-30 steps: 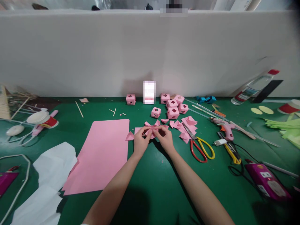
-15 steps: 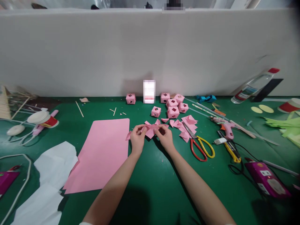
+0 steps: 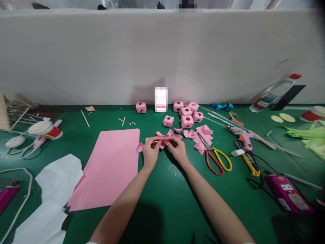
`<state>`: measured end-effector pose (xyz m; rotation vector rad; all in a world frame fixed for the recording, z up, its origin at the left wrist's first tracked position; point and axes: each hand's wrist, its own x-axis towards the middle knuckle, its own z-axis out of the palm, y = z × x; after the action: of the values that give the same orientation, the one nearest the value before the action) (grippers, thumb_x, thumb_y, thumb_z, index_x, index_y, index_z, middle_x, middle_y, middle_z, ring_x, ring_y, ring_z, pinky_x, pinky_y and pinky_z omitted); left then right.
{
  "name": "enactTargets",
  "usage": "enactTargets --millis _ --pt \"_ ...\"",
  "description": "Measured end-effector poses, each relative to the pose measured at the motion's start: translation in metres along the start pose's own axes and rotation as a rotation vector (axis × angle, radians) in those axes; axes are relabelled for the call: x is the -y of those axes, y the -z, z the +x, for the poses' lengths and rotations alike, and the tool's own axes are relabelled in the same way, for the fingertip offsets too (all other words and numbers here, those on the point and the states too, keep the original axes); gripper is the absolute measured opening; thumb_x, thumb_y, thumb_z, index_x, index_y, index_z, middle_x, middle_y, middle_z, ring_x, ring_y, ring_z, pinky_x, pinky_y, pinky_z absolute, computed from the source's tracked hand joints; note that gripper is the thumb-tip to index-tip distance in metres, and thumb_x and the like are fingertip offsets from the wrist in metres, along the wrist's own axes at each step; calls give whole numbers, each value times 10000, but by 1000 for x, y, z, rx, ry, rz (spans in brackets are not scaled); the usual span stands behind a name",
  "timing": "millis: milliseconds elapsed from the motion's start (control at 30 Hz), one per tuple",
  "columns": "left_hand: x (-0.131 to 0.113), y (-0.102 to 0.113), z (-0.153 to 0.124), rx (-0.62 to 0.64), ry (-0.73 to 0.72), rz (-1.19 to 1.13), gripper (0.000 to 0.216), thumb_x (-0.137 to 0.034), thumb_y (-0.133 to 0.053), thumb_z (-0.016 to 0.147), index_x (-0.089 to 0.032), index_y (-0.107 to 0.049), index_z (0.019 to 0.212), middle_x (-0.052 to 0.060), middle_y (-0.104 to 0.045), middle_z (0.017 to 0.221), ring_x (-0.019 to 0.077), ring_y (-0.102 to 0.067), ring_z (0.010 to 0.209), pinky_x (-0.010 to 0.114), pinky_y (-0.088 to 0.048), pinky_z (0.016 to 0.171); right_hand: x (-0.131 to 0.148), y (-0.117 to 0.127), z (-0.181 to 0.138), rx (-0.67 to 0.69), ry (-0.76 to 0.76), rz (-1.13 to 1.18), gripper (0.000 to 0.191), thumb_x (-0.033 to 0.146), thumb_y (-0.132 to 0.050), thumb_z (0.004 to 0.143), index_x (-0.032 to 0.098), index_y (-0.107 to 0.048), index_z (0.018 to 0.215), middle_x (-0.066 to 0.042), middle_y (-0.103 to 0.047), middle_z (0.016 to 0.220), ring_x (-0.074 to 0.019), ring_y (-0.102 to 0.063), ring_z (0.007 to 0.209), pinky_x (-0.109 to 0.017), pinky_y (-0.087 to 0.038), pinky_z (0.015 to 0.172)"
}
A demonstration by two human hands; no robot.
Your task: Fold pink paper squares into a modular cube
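My left hand [image 3: 150, 153] and my right hand [image 3: 178, 150] meet over the green table, fingers pinched on a small folded pink paper piece [image 3: 163, 141] held between them just above the mat. A small pink paper triangle [image 3: 139, 147] lies just left of my left hand. Behind the hands lie pink paper scraps [image 3: 203, 138] and several folded pink paper cubes [image 3: 187, 117]. A large pink paper sheet [image 3: 109, 166] lies flat to the left of my left arm.
Red-and-yellow scissors [image 3: 215, 158] lie right of my right hand, then a pink glue gun [image 3: 243, 139] and a purple box [image 3: 289, 195]. A plastic bottle [image 3: 274, 93] leans on the white partition. White paper [image 3: 58, 179] and a tape roll [image 3: 42, 128] are at left.
Both hands stay on the pink paper piece and have worked it with their fingers. The left hand shifted slightly right and the piece is now folded narrower between the fingertips.
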<state>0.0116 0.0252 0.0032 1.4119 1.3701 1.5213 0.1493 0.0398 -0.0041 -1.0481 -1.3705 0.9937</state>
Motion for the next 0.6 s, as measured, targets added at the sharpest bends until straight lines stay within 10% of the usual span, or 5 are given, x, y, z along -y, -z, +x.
enactTargets --millis 600 --pt "1 -1 0 2 25 11 184 -264 -630 871 -199 -693 1031 73 -709 1046 189 -665 946 307 -528 815 2 -2 -2 66 0 -63 186 319 -666 835 216 -733 975 -58 -750 971 -200 -691 824 -330 -550 762"
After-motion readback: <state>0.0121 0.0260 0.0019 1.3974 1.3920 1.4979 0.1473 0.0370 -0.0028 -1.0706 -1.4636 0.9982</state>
